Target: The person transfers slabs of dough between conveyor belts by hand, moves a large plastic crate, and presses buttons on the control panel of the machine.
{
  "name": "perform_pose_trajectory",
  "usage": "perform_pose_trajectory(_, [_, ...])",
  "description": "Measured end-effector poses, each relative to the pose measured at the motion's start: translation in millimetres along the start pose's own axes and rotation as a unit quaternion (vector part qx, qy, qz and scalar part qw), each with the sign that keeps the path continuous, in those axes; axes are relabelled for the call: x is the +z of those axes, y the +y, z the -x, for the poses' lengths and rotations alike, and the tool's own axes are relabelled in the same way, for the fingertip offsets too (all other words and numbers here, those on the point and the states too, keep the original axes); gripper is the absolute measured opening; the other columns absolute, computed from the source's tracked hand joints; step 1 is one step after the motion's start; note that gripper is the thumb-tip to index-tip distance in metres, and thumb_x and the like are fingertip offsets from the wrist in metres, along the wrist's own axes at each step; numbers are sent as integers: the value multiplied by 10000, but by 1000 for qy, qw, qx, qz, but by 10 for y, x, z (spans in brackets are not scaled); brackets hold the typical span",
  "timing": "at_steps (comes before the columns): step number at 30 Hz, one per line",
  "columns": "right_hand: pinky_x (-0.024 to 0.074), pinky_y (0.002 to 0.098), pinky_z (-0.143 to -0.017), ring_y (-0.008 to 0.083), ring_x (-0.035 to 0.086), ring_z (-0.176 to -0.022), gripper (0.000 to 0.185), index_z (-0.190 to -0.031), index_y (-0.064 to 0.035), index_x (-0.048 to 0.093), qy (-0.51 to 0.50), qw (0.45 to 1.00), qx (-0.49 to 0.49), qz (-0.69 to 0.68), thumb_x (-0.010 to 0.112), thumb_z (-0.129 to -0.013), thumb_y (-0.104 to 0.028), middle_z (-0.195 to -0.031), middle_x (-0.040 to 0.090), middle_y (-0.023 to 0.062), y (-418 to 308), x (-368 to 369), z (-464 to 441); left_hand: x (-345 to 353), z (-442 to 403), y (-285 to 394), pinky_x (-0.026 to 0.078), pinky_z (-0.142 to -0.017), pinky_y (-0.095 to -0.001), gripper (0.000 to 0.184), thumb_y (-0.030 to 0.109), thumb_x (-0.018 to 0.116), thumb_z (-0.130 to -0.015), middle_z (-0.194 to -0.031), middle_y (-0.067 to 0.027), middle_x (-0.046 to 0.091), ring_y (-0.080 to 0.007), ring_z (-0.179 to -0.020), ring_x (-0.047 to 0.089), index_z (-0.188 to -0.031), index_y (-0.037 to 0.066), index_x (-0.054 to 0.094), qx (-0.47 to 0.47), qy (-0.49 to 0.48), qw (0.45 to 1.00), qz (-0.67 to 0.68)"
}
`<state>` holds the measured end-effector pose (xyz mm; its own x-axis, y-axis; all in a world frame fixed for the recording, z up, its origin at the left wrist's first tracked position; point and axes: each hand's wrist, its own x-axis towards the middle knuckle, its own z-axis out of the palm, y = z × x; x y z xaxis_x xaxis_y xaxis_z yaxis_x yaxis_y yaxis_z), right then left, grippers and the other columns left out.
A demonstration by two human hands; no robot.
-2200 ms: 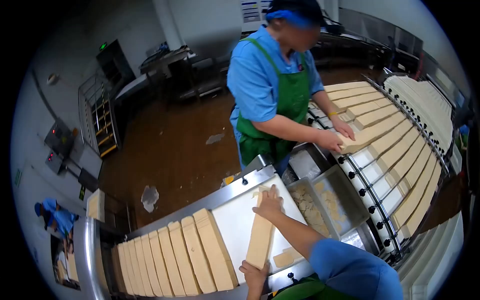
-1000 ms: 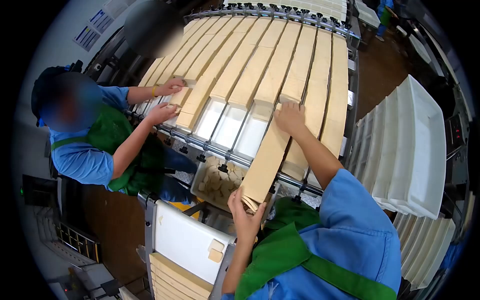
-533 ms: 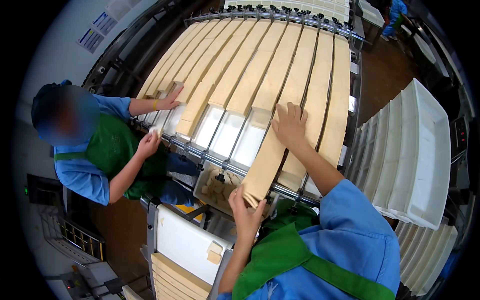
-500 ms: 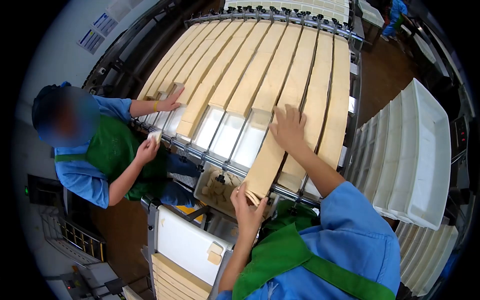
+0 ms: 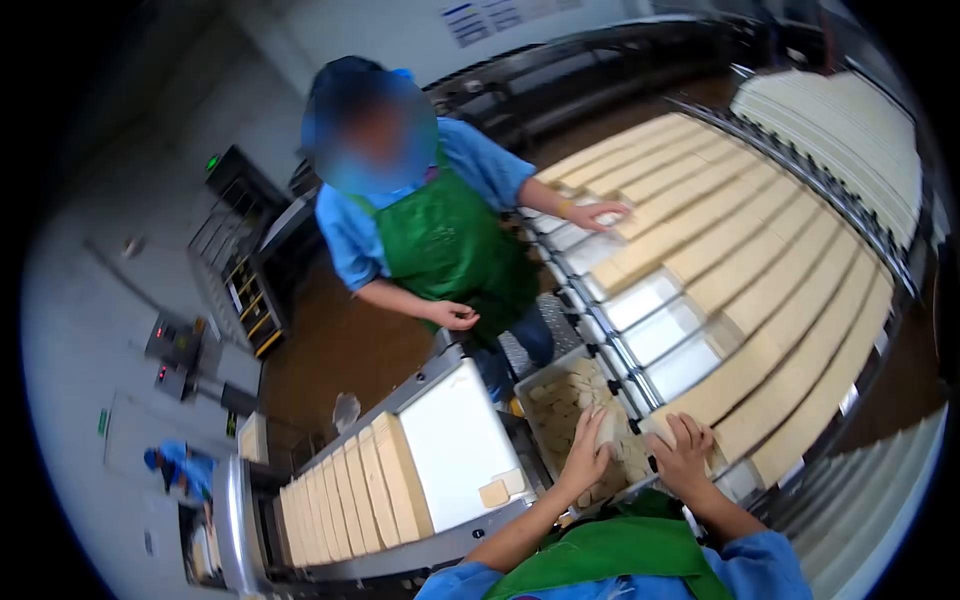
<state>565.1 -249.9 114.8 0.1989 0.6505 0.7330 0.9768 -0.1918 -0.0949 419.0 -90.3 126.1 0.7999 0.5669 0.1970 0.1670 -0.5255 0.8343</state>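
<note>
A long beige rectangular slab (image 5: 728, 382) lies on the white-topped table (image 5: 673, 378), stretching lengthwise forward-right from the nearer right hand (image 5: 682, 460), whose grip is unclear, while the left hand (image 5: 583, 462) clasps a blurred pale scrap (image 5: 607, 427).

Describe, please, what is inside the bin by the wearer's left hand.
The bin holds many pale pieces. The wearer's left hand hides some; whatever lies beneath the pieces is covered.
</note>
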Motion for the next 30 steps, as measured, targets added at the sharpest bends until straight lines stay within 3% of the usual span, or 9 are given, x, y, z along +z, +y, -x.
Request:
perform_pose_trajectory(2, [230, 479, -965, 279, 447, -1189, 251, -938, -243, 646, -69, 997, 37, 18, 686, -695, -192, -1235, 499, 105, 17, -28, -23, -67, 139, -178, 319, -1084, -416, 600, 75, 593, -831, -1437, -236, 330, -383, -1331, 342, -1387, 42, 370, -28, 44, 998, -19])
perform_pose_trajectory(6, [229, 486, -971, 276, 470, -1172, 190, -865, -223, 648, -59, 998, 35, -14, 681, -680, -192, -1213, 509, 108, 69, -53, -52, -83, 746, -1100, 399, -997, -449, 481, 92, 602, -793, -1322, -232, 435, -402, -1197, 444, -1258, 27, 495, -72, -46, 969, -232])
perform_pose_trajectory(8, [236, 487, -967, 279, 468, -1173, 191, -866, -221, 647, -51, 998, 29, -14, 680, -680, -193, -1212, 510, 110, 76, 16, -12, -147, 1012, -1257, 428, -942, -425, 308, 104, 584, -789, -1171, -174, 552, -341, -1126, 505, -1088, 35, 609, 9, -41, 956, -290])
perform_pose_trajectory(11, [254, 490, -956, 291, 460, -1173, 184, -872, -213, 648, -48, 998, 30, -6, 678, -692, -189, -1219, 499, 125, 61, 56, 38, -140, 1275, -1457, 447, -905, -396, 196, 121, 600, -771, -1023, -112, 631, -295, -1049, 560, -946, 61, 663, 11, -115, 937, -331])
perform_pose_trajectory(12, [255, 490, -954, 294, 456, -1176, 178, -876, -207, 651, -46, 998, 38, -11, 675, -701, -183, -1226, 490, 133, 55, 78, 54, -113, 1255, -1416, 453, -886, -377, 151, 112, 594, -756, -918, -70, 652, -255, -968, 589, -876, 79, 680, 26, -77, 944, -321])
perform_pose_trajectory(19, [265, 501, -950, 311, 429, -1190, 164, -887, -158, 668, -45, 998, 32, -25, 663, -728, -117, -1230, 474, 159, 51, 94, 96, -155, 1235, -1286, 357, -1014, -420, 147, 128, 565, -794, -897, -61, 615, -227, -980, 557, -872, 99, 686, 23, -57, 923, -379])
perform_pose_trajectory(23, [265, 490, -946, 307, 422, -1186, 151, -881, -153, 670, -49, 998, 40, -28, 667, -732, -131, -1235, 466, 150, 44, 112, 89, -144, 1250, -1262, 279, -1073, -500, 180, 142, 552, -813, -1051, -79, 602, -239, -1145, 497, -939, 109, 676, -23, -64, 909, -411])
perform_pose_trajectory(25, [265, 498, -947, 309, 417, -1192, 172, -891, -142, 673, -45, 998, 38, -26, 670, -722, -110, -1236, 465, 152, 46, 130, 110, -118, 1279, -1182, 251, -1058, -569, 240, 175, 571, -807, -1269, -98, 513, -278, -1263, 415, -1033, 112, 622, -69, 40, 889, -452])
perform_pose_trajectory(30, [265, 511, -948, 313, 412, -1196, 185, -897, -139, 674, -58, 996, 57, -31, 675, -717, -99, -1229, 475, 155, 28, 118, 107, -83, 1246, -1243, 237, -1057, -582, 386, 169, 517, -845, -1408, -128, 396, -301, -1331, 347, -1227, 137, 559, -112, 13, 850, -514])
